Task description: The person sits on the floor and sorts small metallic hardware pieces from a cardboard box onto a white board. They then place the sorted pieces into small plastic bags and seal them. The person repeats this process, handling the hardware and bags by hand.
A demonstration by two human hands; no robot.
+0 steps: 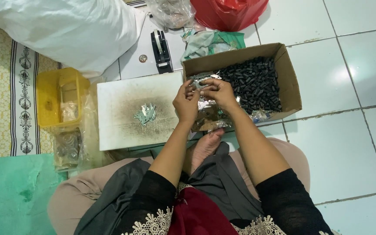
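Both hands are meeting over the near corner of the box (289, 82). The left hand (186, 102) and right hand (219, 94) are pinching a small metal piece (202, 83) between their fingertips. Black tubes (253, 82) are lying just beyond the right hand. More metal pieces (146, 114) are lying on the white board (122, 98), left of the left hand.

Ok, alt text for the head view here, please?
Seen from above, a seated person's left hand and right hand pinch a small metal piece together over a cardboard box of small black cylinders, beside a stained white board holding a few metal pieces.
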